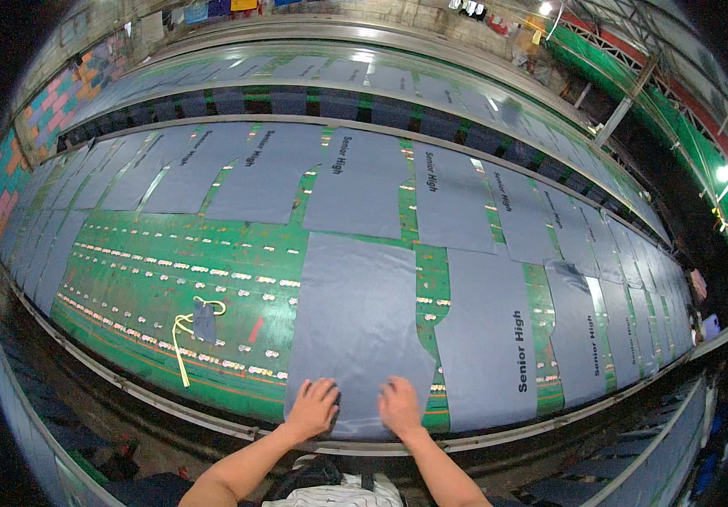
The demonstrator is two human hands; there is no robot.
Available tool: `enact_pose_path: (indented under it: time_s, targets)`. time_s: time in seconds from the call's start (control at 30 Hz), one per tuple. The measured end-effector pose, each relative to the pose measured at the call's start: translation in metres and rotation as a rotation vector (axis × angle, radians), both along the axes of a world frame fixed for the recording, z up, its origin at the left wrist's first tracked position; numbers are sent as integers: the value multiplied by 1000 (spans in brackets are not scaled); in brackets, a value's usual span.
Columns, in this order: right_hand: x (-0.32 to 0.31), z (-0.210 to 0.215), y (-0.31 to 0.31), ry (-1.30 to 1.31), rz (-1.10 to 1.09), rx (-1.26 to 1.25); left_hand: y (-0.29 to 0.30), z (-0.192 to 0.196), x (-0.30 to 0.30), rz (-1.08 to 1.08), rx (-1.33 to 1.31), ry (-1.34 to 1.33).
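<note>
The left hand is lying spread, the right hand sitting curled, pinch unclear, on the grey-blue panel along the green table's near edge! I'm fearing uneven pressing could wrinkle it

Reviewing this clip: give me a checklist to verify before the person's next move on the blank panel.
1. Left hand at the blank panel's near end: ok.
2. Right hand pinching cloth: cannot tell; its fingertips are curled.
3. Gap to the printed panel on the right: ok; a green strip shows between.
4. Small dark cloth off the panel: ok; it lies apart, leftward, on the green table.
5. Print visible on the blank panel: not ok; none shows.
</note>
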State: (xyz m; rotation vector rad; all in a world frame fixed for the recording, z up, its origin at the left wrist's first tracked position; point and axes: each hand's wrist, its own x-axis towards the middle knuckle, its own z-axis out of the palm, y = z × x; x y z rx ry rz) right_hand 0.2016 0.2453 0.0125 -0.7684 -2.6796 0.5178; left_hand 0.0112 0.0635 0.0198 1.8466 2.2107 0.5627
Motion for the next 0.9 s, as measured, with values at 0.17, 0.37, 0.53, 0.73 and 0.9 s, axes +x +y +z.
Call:
enact_pose_path:
  time_s: [0.17, 0.37, 0.53, 0.73, 0.9]
  targets:
    - [-48, -5, -11, -122, 221, 101, 35, -22, -14, -175, -66, 150]
    - [-92, -12, 39, -269, 172, 121, 86, -33, -67, -152, -18, 218]
    - [-136, -17, 99, -269, 182, 150, 143, -33, -109, -125, -30, 222]
    - [-184, -21, 162, -271, 181, 177, 204, -38, -151, -53, -11, 231]
    - [-218, -31, 207, -277, 153, 209, 250, -36, -181, 17, -31, 220]
